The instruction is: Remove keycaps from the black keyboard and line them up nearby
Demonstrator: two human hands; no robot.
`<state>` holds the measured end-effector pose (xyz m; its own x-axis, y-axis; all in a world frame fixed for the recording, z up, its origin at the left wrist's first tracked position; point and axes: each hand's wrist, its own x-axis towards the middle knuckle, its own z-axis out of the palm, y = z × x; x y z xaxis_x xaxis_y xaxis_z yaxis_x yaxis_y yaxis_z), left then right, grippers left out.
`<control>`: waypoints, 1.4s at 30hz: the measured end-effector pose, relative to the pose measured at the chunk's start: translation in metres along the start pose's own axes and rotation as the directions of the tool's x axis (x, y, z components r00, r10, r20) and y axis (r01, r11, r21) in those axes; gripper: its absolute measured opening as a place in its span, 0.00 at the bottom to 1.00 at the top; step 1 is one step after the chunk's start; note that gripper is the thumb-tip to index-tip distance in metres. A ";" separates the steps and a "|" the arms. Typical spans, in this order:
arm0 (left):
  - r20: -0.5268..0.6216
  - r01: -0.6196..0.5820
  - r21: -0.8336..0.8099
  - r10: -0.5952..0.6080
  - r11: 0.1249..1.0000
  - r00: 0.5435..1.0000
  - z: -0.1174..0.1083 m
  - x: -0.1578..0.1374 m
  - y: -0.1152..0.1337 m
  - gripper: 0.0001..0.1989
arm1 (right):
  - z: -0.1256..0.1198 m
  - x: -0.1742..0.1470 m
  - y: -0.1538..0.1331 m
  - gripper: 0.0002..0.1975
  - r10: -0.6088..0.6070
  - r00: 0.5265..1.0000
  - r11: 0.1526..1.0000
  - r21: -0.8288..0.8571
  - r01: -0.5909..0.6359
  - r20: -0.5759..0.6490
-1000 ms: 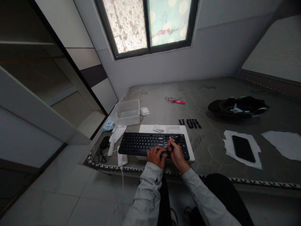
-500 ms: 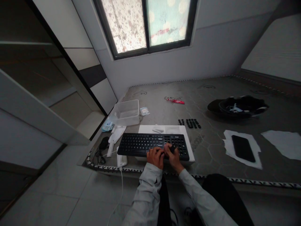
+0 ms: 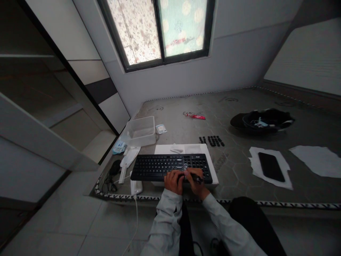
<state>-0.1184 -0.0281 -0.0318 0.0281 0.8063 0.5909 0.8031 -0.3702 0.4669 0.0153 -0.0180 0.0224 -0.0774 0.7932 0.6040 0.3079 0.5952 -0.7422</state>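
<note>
A black keyboard (image 3: pixel 157 167) lies on a white box (image 3: pixel 213 167) close to the front edge of the covered surface. My left hand (image 3: pixel 173 180) is closed over the keyboard's front edge, its fingers curled on the lower keys. Right beside it, my right hand (image 3: pixel 195 183) is closed round a short dark tool (image 3: pixel 198 179) with a rounded end. The tool's tip is hidden by the fingers, over the keys right of the space bar. Loose black keycaps (image 3: pixel 214 141) sit in rows behind the box's right corner.
To the left stand a clear plastic bin (image 3: pixel 141 131), a mouse (image 3: pixel 115 167) with its cable and a white corded device (image 3: pixel 136 186). A red packet (image 3: pixel 197 116) lies further back. On the right are a phone (image 3: pixel 271 167) on white paper and a black cap (image 3: pixel 262 121).
My right hand has tipped the tool from more upright to lying lower, its rounded end now toward me. My left hand stays on the keyboard edge. The whole view has shifted slightly.
</note>
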 end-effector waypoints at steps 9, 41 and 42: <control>-0.115 -0.027 -0.041 0.023 0.999 0.993 -0.005 0.000 -0.003 0.14 | -0.041 0.003 0.003 0.10 -0.113 0.917 0.915 -0.320 0.246 0.384; -0.026 -0.112 -0.146 0.110 0.983 0.994 -0.007 0.004 0.000 0.16 | -0.040 -0.011 0.032 0.09 -0.117 0.954 0.942 -0.274 0.195 0.275; -0.023 -0.103 -0.152 0.100 0.983 0.995 -0.007 0.004 0.001 0.16 | -0.040 -0.011 0.033 0.09 -0.116 0.955 0.941 -0.277 0.193 0.273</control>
<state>-0.1223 -0.0288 -0.0247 0.0946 0.7542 0.6498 0.6959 -0.5169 0.4986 0.0643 -0.0123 0.0028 -0.3687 0.7238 0.5833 0.5372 0.6780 -0.5018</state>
